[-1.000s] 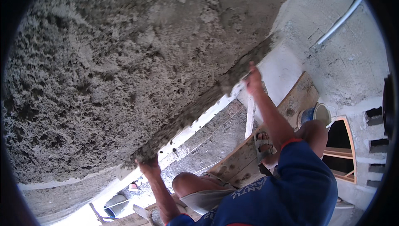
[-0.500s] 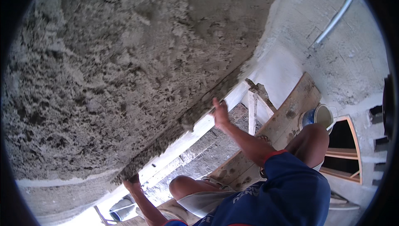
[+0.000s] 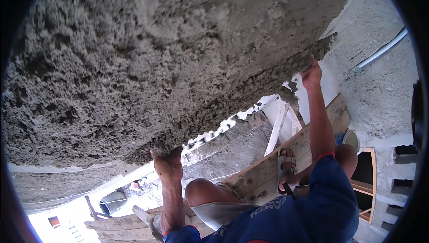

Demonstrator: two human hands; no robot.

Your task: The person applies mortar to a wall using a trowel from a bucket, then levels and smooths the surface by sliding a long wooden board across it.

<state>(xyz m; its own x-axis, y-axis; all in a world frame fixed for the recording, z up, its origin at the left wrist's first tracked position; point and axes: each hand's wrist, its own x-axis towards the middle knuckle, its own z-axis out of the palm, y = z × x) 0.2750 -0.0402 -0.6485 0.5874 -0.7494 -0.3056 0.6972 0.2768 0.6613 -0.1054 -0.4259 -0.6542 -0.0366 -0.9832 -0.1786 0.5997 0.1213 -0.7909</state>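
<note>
Left hand (image 3: 169, 166): holding the near left end of the mortar-caked straightedge (image 3: 250, 87); fingertips partly hidden.
Right hand (image 3: 312, 77): wrapped about its far right part.
Straightedge: slanted between both hands, against the rough plaster (image 3: 134, 64).
Risk: we judge heavy mortar could drop off the edge; uneven pressure could gouge the plaster.
Count: we see two hands, one straightedge, one bucket (image 3: 352, 140), one pale conduit (image 3: 383, 49).

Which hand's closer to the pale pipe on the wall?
Right. The right hand is left of and slightly lower than the pipe in the view; the left hand is much farther left and lower.
</note>
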